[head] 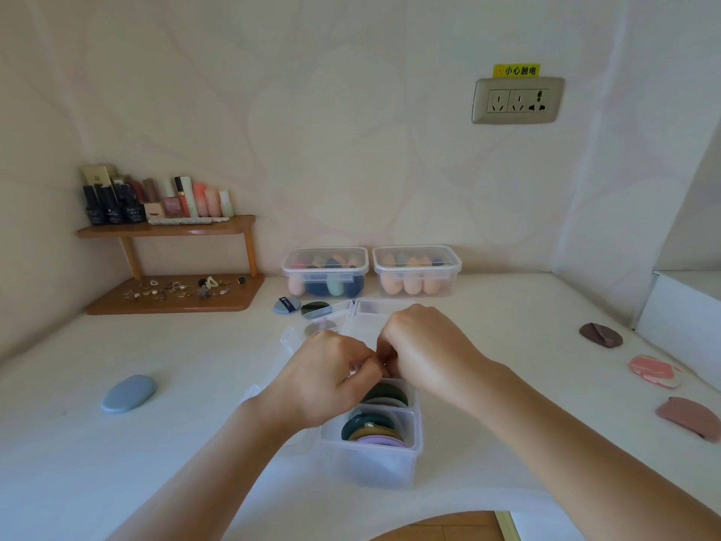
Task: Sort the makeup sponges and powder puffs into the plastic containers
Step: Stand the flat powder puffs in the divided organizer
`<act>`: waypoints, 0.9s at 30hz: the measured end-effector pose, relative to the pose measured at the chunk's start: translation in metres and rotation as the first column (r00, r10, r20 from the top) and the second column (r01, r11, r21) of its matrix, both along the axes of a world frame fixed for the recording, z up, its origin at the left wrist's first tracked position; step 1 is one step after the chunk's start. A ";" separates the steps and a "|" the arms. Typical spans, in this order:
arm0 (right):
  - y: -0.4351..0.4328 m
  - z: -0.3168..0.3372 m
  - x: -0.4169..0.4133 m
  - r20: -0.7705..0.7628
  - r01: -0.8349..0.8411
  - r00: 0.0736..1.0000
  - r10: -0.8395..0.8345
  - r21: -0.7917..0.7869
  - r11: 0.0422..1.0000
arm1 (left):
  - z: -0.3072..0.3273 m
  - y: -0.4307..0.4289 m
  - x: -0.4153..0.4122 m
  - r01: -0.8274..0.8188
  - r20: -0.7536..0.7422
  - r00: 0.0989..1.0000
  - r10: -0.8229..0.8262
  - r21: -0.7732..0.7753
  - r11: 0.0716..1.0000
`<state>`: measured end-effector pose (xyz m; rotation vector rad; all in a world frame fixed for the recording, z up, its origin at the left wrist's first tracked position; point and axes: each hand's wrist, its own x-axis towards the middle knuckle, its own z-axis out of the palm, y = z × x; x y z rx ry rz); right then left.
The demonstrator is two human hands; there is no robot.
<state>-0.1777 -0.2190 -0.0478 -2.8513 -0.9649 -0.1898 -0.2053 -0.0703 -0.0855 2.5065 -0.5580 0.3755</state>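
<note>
Blue-grey, an oval powder puff [128,393] lies alone near the left edge of the tabletop [195,365]. In the back left corner I see a wooden shelf [167,228] carrying bottles. Along the back edge stand the left lidded container [325,271] and the right lidded container [416,271], both holding sponges. Centre, toward the front edge, the open divided container [370,458] holds stacked puffs. The left hand [331,378] and right hand [423,353] meet above it with fingers curled; I cannot tell what they pinch. Near the right edge lie a brown puff [601,334], a pink puff [653,370] and a mauve puff [688,417].
</note>
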 end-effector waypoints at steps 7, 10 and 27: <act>0.011 0.011 -0.003 -0.061 -0.005 0.998 -0.006 -0.175 0.985 | 0.001 0.001 -0.002 0.007 0.021 1.000 -0.007 0.011 1.000; 0.010 0.023 0.009 -0.307 -0.119 0.951 0.030 -0.278 0.953 | 0.001 0.000 -0.005 -0.026 0.032 0.999 0.028 -0.065 0.998; -0.154 -0.030 0.097 -0.117 0.584 0.796 -0.594 0.408 0.702 | -0.002 -0.039 0.015 -0.056 -0.114 0.993 0.029 -0.236 0.970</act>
